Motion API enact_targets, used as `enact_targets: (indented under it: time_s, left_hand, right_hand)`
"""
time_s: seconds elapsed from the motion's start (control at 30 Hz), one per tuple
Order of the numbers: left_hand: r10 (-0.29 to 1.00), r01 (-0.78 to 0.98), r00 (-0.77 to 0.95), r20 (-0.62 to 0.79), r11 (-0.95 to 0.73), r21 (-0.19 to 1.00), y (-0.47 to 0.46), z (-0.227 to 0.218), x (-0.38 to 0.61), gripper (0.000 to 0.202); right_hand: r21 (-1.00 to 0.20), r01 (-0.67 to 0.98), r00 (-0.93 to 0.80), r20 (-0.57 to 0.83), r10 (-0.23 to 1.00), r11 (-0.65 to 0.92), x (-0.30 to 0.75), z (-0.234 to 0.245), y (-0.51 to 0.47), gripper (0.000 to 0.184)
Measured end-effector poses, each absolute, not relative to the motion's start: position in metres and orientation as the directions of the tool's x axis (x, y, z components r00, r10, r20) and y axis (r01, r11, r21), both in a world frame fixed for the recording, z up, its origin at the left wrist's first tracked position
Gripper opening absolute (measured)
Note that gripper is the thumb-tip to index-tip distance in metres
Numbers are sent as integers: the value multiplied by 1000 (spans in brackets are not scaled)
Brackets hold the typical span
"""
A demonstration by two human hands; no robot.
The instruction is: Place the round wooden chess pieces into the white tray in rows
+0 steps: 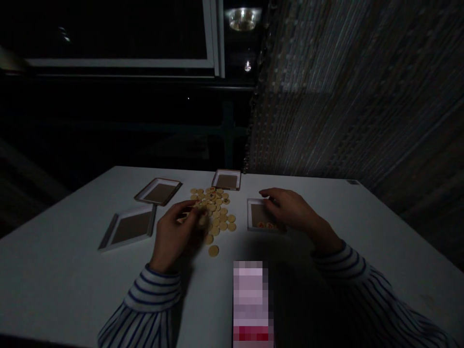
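My left hand (176, 232) is over the near left side of a spread of round, pale wooden game pieces (216, 222). Its thumb and index finger are curled around one game piece (202, 220) at their tips; shadow partly hides the grip. A few pieces show painted characters, like Chinese chess pieces. My right hand (290, 208) hovers over the right-hand shallow box (249, 215), thumb and index finger apart, nothing visible between them. Inside that box, several pieces with reddish marks (268, 225) lie along the near side, partly covered by my hand.
Three more shallow boxes stand on the white table (72, 270): one at the back (226, 181), one at the back left (158, 191), one nearer left (130, 227). A pixelated pink and red item (252, 295) is at the front. A string curtain (308, 96) hangs behind.
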State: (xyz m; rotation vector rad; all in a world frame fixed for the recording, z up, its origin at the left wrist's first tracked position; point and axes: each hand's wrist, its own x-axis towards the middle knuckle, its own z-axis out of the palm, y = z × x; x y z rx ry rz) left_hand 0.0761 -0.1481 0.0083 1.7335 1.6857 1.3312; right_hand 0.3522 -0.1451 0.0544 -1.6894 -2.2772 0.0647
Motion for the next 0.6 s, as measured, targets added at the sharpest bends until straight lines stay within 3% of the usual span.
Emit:
enact_targets:
  time_s: [0.37, 0.6]
  left_hand:
    - [906, 605, -267, 329, -108, 789, -149, -6, 35, 41]
    - [895, 620, -265, 360, -128, 774, -150, -21, 22, 41]
  right_hand:
    - [-173, 901, -369, 178, 912, 398, 325, 54, -145, 37]
    - [-129, 902, -397, 125, 909, 412, 305, 62, -146, 38]
